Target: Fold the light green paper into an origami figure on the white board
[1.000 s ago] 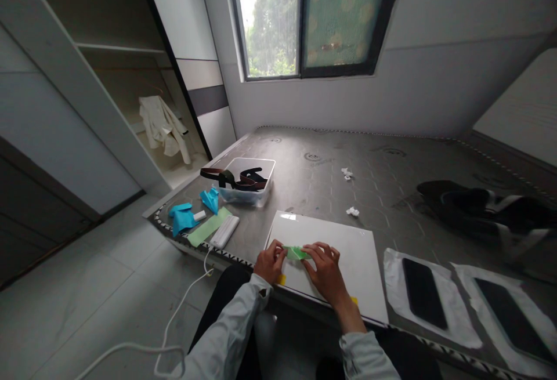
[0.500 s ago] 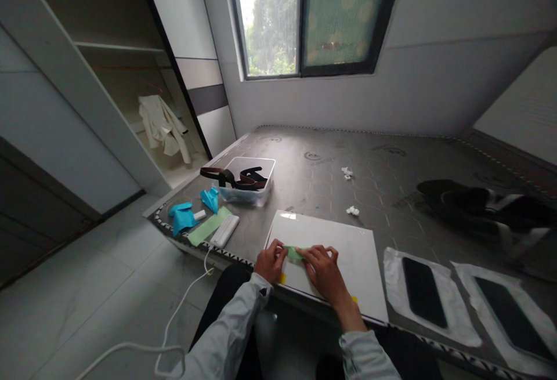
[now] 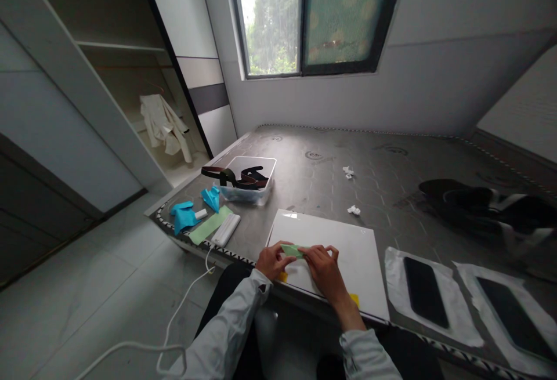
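A small folded piece of green paper (image 3: 290, 249) lies on a white board (image 3: 348, 246) at the near edge of a grey mattress (image 3: 383, 177). My left hand (image 3: 270, 262) pinches the paper's left end with closed fingers. Pressing down on its right part, my right hand (image 3: 324, 268) has its fingers curled over the fold. Both hands meet above the board's near left corner. Small yellow scraps (image 3: 282, 277) peek out under the board's front edge.
To the left lie blue folded papers (image 3: 183, 216), a green sheet (image 3: 209, 225) and a white power bank (image 3: 225, 230) with a cable. A clear box (image 3: 249, 180) holds belts. Two dark slabs on white wrap (image 3: 423, 291) lie right, dark clothing (image 3: 483, 200) beyond.
My hands have drawn closer together on the green paper, the right hand sliding left over it. The paper's visible part has shrunk and tilted up at the left.
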Available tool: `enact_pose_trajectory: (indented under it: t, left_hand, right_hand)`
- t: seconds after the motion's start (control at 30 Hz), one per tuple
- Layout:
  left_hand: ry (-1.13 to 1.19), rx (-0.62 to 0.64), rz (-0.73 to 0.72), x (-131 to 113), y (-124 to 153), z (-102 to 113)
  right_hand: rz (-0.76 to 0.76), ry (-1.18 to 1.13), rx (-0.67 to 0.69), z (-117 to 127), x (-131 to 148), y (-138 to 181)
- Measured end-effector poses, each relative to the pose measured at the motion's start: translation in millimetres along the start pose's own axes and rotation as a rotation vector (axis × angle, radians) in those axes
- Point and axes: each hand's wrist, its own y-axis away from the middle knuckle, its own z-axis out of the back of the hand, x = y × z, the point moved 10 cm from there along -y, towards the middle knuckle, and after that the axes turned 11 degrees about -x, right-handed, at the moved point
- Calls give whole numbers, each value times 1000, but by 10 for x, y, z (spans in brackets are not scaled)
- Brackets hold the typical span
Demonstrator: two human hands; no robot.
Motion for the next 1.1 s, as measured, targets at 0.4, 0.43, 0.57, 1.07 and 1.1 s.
enact_pose_trajectory:
  t: [0.4, 0.43, 0.57, 1.07, 1.1]
  left_hand:
    - [157, 2, 68, 25, -53, 9]
    - [168, 6, 70, 28, -52, 7]
    - [189, 21, 78, 42, -46, -5]
    - [88, 59, 27, -34, 0, -43]
    - [72, 59, 14, -44, 3, -42]
  right_hand:
    - [-609, -429, 45, -166, -465, 108]
    - [-626, -470, 84, -205, -447, 116]
    - [-653, -507, 83, -227, -425, 119]
    - [-713, -534, 7, -271, -444, 146]
    - [-714, -512, 4, -255, -441, 146]
